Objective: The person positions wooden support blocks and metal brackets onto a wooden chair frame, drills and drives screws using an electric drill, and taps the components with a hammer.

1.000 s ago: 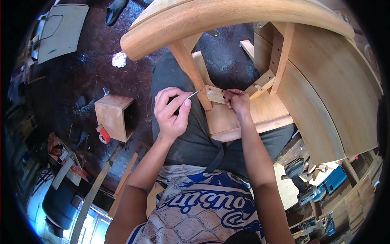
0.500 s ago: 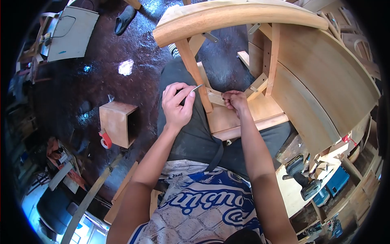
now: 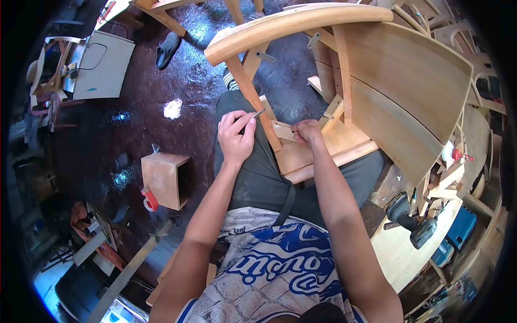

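Observation:
A wooden chair frame (image 3: 299,171) rests across my lap, with a thick curved rail (image 3: 301,28) at the far side and a wide curved panel (image 3: 396,99) on the right. My left hand (image 3: 236,141) is closed around a thin metal strip (image 3: 259,113), whose end sticks out beside a slanted wooden leg (image 3: 253,97). Fingers pinched, my right hand (image 3: 308,132) is at a corner brace (image 3: 283,131) inside the frame. What its fingertips hold is too small or hidden to name. Metal plates are fixed on other braces, one at the near right (image 3: 329,114).
A cordless drill (image 3: 410,220) lies on a board at the right, near a blue case (image 3: 462,229). On the floor to the left stands a small wooden box (image 3: 160,180) with a red tape dispenser (image 3: 149,200) against it. A dark clog (image 3: 168,51) is farther off.
The view has shifted slightly, so the chair frame and floor items appear displaced. My right hand stays at the brace with its fingers more curled. My left hand keeps the metal strip.

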`<state>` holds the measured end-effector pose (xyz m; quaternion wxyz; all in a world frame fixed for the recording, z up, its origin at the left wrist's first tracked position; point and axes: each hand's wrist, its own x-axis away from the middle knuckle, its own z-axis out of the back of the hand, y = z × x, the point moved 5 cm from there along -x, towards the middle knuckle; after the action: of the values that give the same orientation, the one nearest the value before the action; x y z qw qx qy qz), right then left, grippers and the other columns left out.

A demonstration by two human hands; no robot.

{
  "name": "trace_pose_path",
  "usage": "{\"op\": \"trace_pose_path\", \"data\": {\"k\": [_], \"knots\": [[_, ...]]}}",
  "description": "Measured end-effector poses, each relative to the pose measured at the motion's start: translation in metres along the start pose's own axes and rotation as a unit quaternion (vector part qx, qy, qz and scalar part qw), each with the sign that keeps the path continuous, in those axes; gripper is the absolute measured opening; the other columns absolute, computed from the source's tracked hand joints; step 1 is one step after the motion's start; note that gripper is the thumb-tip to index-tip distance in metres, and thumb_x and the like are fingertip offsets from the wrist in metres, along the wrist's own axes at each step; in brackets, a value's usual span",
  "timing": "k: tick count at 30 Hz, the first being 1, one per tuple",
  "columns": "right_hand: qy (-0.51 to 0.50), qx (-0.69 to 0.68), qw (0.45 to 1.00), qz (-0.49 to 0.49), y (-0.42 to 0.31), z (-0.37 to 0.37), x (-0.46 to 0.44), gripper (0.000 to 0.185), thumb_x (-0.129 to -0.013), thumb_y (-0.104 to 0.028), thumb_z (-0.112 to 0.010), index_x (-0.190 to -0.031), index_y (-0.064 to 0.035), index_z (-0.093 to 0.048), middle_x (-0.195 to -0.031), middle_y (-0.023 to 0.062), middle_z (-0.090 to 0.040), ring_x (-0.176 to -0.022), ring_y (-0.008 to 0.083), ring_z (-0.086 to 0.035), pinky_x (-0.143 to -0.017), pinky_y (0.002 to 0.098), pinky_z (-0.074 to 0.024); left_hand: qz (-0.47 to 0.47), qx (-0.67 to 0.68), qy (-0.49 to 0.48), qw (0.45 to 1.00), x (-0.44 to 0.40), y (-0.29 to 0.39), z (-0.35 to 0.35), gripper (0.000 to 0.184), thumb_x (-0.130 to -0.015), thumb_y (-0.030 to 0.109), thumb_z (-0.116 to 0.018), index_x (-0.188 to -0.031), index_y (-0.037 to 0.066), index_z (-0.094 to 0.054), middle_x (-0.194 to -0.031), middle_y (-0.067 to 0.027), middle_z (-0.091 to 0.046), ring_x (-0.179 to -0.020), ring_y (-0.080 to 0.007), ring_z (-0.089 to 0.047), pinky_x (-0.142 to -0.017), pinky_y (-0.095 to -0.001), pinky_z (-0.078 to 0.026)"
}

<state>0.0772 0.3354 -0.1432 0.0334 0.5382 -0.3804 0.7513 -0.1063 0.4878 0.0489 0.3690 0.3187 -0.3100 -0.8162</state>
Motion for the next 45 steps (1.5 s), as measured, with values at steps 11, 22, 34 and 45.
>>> {"op": "trace_pose_path", "data": {"k": [11, 22, 34, 45], "knots": [[0.043, 0.178, 0.982, 0.048, -0.014, 0.000, 0.008, 0.022, -0.081, -0.016, -0.077, -0.074, 0.0037, -0.069, -0.071, 0.0176, -0.070, -0.060, 0.0241, -0.069, -0.056, 0.0368, -0.0570, 0.015, 0.051, 0.008, 0.999, 0.009, -0.005, 0.003, 0.017, -0.088, 0.010, -0.072, -0.103, 0.006, -0.079, -0.084, -0.0077, -0.071, -0.083, -0.0227, -0.066, -0.080, -0.0344, -0.049], [-0.070, -0.048, 0.991, 0.107, 0.019, 0.003, 0.052, 0.024, -0.097, -0.018, -0.061, -0.112, 0.0010, -0.065, -0.090, 0.0114, -0.070, -0.071, 0.0168, -0.068, -0.070, 0.0321, -0.0597, 0.219, 0.372, -0.058, 0.900, 0.056, 0.011, -0.022, 0.013, -0.093, 0.008, -0.073, -0.102, -0.002, -0.073, -0.088, -0.0002, -0.070, -0.079, -0.0037, -0.060, -0.069, -0.0215, -0.047], [0.022, -0.288, 0.927, 0.239, 0.062, 0.076, 0.222, 0.021, -0.098, -0.009, -0.064, -0.115, 0.0018, -0.069, -0.086, 0.0029, -0.068, -0.071, 0.0083, -0.064, -0.067, 0.0242, -0.0580, 0.460, 0.496, -0.226, 0.701, 0.154, 0.079, -0.094, 0.023, -0.095, 0.016, -0.071, -0.115, 0.005, -0.066, -0.105, -0.0087, -0.074, -0.096, -0.0150, -0.072, -0.076, -0.0249, -0.055], [0.073, -0.326, 0.907, 0.258, 0.082, 0.065, 0.223, 0.014, -0.097, -0.007, -0.066, -0.109, 0.0003, -0.068, -0.088, 0.0055, -0.072, -0.070, 0.0081, -0.065, -0.064, 0.0229, -0.0551, 0.412, 0.475, -0.331, 0.703, 0.170, 0.089, -0.104, 0.022, -0.095, 0.013, -0.070, -0.114, 0.003, -0.070, -0.105, -0.0074, -0.073, -0.091, -0.0136, -0.071, -0.080, -0.0271, -0.058]]}}
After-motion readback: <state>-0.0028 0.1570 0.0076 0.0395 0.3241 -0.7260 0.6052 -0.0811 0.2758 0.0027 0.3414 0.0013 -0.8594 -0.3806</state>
